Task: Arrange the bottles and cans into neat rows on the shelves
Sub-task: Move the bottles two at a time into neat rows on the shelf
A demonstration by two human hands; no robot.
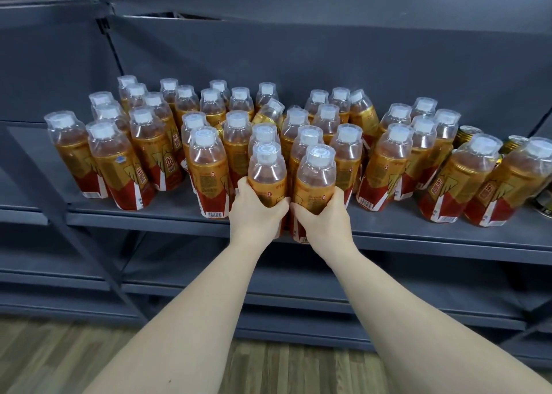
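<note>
Bottles [388, 154] of amber drink with clear caps crowd the grey shelf [149, 221] in loose, crooked files, and two of them stand at its front edge in my grasp. My left hand [257, 214] is wrapped round the lower body of the left bottle [267, 175], and my right hand [321, 217] is wrapped the same way round the right bottle [316, 181]. The pair stand upright, just beside each other, with my knuckles nearly touching between them. Behind them a tilted bottle [270, 111] leans among the back rows. A few gold cans [470, 133] show at the far right, behind the bottles there.

They look full, so I judge each has real weight. The plastic walls should be firm while sealed, though they may give a little under a hard squeeze. The glossy label could slip in a loose grip. Being tall and narrow at the base, they should tip easily if pushed near the cap, and one falling could take its neighbours with it. I would hold low to mid body, on the label, where my fingers are now, and slide rather than lift. The next move, as I read it, is to square this pair with the files behind.
</note>
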